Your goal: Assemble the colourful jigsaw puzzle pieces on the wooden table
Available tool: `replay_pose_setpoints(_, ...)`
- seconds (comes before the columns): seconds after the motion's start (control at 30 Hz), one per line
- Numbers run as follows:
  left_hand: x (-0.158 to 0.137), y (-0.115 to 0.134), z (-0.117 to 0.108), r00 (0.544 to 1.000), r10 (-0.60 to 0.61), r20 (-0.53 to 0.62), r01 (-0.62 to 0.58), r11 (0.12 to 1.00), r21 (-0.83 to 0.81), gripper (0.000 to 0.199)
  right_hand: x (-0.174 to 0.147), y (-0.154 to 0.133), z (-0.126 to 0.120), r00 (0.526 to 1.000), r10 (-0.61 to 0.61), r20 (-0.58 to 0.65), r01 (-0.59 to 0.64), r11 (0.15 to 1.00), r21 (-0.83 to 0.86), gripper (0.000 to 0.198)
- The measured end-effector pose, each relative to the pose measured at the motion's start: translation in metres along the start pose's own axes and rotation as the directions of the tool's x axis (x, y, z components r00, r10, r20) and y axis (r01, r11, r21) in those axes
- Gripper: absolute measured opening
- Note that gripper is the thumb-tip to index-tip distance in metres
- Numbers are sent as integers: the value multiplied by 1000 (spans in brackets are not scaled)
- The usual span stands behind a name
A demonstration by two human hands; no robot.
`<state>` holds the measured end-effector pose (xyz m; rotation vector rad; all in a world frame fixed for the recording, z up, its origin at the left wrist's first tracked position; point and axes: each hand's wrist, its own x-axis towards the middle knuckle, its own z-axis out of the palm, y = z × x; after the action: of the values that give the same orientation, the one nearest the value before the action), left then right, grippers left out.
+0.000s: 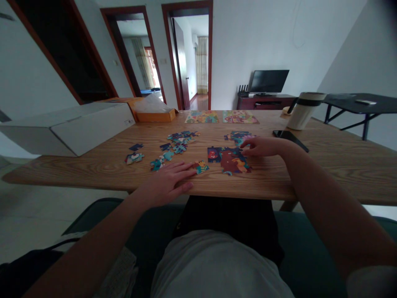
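My left hand [169, 182] lies flat near the table's front edge, fingers stretched out. Its fingertips touch a loose puzzle piece [202, 167] with yellow and teal on it. To the right, a joined part of the jigsaw puzzle [228, 160] shows a brown animal figure and a red patch. My right hand [262, 146] is bent over its upper right edge, fingertips together on a puzzle piece there that they mostly cover. Just behind lies another joined section [240, 135] in dark blue and teal, partly hidden by this hand.
Loose puzzle pieces [180, 140] are scattered left of centre, a few more [134, 157] farther left. Two colourful picture sheets [202, 116] lie at the back. A white box [93, 126] and an orange box [156, 116] stand left; a phone [290, 138] and a tumbler [304, 114] right.
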<state>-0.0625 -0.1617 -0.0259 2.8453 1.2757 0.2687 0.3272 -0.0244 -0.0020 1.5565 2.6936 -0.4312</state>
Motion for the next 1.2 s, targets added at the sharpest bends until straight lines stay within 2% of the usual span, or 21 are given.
replay_pose_setpoints(0.17, 7, 10, -4, 1000, -11, -13, 10, 999, -53, 47, 0, -1, 0, 1000, -5, -3, 5, 1000, -12, 48)
replay_pose_setpoints(0.37, 31, 23, -4, 986, -151, -77, 145, 987, -72, 49, 1, 0, 0, 1000, -2, -1, 2, 1000, -29, 46)
replay_pose_setpoints(0.53, 47, 23, -1, 979, -190, -79, 185, 980, -70, 42, 0, -3, -1, 1000, 7, 11, -6, 1000, -27, 47)
replay_pose_setpoints(1.0, 46, 18, -5, 976, -195, -93, 190, 980, -58, 36, -1, -4, -3, 1000, -1, 12, 1, 1000, -11, 46)
replay_pose_setpoints(1.2, 41, 20, -13, 972, -211, -101, 194, 969, -154, 48, -1, -6, -3, 1000, 1, 12, -1, 1000, -9, 47)
